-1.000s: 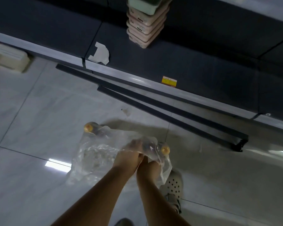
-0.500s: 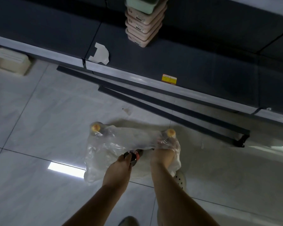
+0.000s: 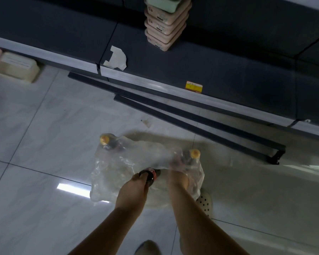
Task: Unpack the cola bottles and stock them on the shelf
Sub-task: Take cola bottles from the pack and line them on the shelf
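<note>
From the head view, your left hand (image 3: 134, 188) is clenched round a dark cola bottle (image 3: 151, 175), likely drawing it out of the plastic wrap (image 3: 122, 162) at six o'clock. Your right hand (image 3: 178, 179) grasps the wrap, probably bracing it. Two yellow-capped bottles (image 3: 195, 153) remain wrapped; the shelf (image 3: 191, 57) waits at twelve o'clock

Clear, crinkled plastic wrap (image 3: 125, 162) with glossy sheen; floor tiles (image 3: 44, 135) smooth, glossy, reflective; shelf (image 3: 219, 70) at twelve o'clock dark, matt.
</note>
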Tool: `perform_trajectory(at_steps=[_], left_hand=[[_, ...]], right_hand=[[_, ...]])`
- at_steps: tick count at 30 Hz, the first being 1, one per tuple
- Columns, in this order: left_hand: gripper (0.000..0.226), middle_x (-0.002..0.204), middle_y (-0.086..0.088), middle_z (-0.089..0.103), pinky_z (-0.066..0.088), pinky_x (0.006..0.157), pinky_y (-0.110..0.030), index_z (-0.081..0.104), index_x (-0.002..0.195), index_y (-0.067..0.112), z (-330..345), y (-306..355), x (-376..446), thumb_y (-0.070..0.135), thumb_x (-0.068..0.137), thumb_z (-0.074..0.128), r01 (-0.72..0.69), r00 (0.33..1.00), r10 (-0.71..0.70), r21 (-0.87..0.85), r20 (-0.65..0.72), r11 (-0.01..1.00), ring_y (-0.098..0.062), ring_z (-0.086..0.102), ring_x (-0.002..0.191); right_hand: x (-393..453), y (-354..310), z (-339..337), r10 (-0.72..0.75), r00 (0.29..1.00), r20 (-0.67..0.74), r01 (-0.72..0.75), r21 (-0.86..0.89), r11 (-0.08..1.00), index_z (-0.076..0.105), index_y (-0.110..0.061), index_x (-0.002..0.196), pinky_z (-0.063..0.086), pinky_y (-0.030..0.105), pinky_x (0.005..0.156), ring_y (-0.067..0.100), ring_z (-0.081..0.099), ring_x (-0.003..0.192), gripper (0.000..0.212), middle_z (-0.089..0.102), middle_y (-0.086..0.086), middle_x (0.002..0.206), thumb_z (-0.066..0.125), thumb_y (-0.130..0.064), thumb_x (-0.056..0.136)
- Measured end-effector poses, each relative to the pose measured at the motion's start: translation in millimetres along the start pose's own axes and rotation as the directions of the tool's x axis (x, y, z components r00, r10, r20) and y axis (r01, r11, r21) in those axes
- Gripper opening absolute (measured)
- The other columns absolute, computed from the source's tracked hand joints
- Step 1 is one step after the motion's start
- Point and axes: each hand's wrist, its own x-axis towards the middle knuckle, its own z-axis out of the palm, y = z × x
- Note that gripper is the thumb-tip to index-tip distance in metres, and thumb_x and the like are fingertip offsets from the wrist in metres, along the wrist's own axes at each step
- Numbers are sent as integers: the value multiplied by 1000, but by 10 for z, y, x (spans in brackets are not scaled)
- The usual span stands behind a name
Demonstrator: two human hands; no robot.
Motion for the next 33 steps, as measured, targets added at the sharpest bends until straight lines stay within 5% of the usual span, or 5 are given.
perform_trajectory(at_steps=[6,10,23,27,33], left_hand=[[17,90,9,70,59,70,-24,67,106,28,-239,-132,-116,41,102,56,-56,997,57,15,-45,998,-5,65,70],[19,99,4,74,55,69,-16,69,117,25,-557,-71,-317,28,100,60,-22,995,22,0,-95,1000,-9,71,78],[39,85,1,77,55,58,-24,74,104,30,-1825,-165,-1085,14,72,90,99,886,-158,-156,-436,983,-21,72,59],[49,82,2,77,45,67,-8,80,97,23,-1965,-197,-1321,7,53,98,75,858,-140,-147,-495,986,-7,66,61],[33,88,10,80,46,82,-8,81,96,27,-1830,-328,-1522,21,65,90,13,869,-94,-166,-486,986,-6,73,66]], right_hand=[[-189,176,214,-20,973,230,83,-267,960,55,-23,105,34,23,64,5,47,71,18,54,-5,87,41,-31,110],[-256,304,391,-106,966,235,209,-474,855,60,-13,136,50,31,96,27,62,119,43,63,10,134,45,-40,105],[-622,-446,1166,-558,612,561,724,-112,681,30,-41,156,31,28,116,11,43,140,52,43,-10,152,45,-31,107],[-575,-567,1519,-643,627,439,763,-182,620,19,-33,164,32,45,122,26,36,149,72,34,6,163,54,-35,101],[-526,-618,1781,-700,653,289,755,-183,630,56,-17,142,40,16,104,25,56,121,46,58,13,138,64,-30,98]])
